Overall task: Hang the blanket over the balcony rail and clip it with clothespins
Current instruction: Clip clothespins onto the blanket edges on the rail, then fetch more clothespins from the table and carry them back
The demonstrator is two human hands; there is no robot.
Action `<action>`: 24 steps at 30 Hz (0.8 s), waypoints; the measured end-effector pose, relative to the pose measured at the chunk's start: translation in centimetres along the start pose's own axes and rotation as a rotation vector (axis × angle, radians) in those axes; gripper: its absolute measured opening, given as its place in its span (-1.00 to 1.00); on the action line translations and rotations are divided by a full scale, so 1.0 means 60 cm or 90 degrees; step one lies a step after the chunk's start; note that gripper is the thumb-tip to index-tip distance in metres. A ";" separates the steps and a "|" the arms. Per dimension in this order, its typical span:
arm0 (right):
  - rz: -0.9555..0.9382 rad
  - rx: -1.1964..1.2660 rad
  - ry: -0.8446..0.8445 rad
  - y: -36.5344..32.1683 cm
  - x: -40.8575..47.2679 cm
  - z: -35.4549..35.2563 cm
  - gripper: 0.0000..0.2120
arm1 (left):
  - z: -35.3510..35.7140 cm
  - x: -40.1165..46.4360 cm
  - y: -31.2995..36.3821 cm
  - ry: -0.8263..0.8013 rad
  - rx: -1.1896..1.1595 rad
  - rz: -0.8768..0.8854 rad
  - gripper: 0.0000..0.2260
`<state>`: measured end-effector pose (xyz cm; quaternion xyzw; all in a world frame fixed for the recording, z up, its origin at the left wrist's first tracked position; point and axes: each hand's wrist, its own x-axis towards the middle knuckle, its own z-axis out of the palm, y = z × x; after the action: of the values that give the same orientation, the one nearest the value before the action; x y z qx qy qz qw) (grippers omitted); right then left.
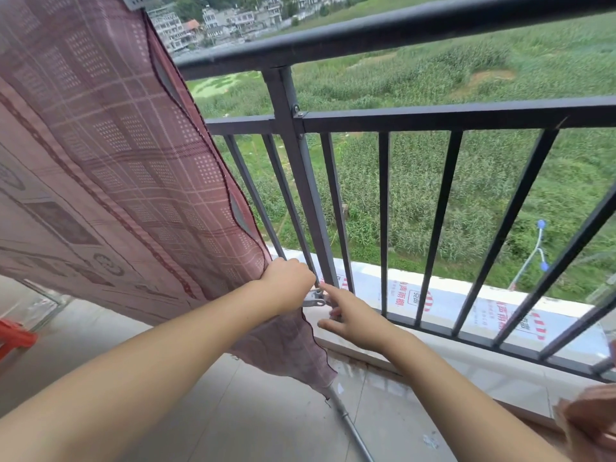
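Gripping the lower side edge of the blanket (110, 155), the left hand (288, 278) is closed in a fist around a bunch of the cloth close to the thick post (300, 168) of the railing. The right hand (353, 316) is loosely open, index finger extended, fingertips at a small metal clothespin (315, 299) that sits at the base of the post; whether it has actually taken hold of the clip cannot be told. The blanket, a thin mauve plaid weave, hangs from the upper left of the view and slants down to the left fist, with a loose tail trailing below toward the floor (233, 411). Its translucency and soft folds suggest a light, limp fabric that offers no stiffness; it is best held at the hemmed edge, bunched, as here. A grey clip (133, 1) shows at its top edge. The top rail (400, 28) to the right is bare. The floor is pale tile, wet near the ledge (416, 345), with a metal pole (350, 425) lying on it and a red stool (15, 336) at far left. Beyond the bars lie green fields and distant buildings.
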<state>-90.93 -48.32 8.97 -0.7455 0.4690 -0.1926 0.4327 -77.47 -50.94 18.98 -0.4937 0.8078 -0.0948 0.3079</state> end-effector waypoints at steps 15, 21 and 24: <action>0.566 -0.019 0.414 0.194 -0.489 -0.093 -0.62 | -0.127 0.075 0.460 0.076 -0.190 0.513 -0.67; 0.783 -0.020 0.627 0.254 -0.717 -0.052 -0.68 | -0.166 0.028 0.716 0.022 -0.237 0.687 -0.68; 0.855 -0.023 0.629 0.286 -0.784 -0.040 -0.61 | -0.166 0.008 0.815 -0.008 -0.223 0.722 -0.64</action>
<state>-124.58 -11.90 1.69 -0.1437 0.9528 -0.1907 0.1877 -119.66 -28.65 4.35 -0.0293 0.9472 0.2222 0.2294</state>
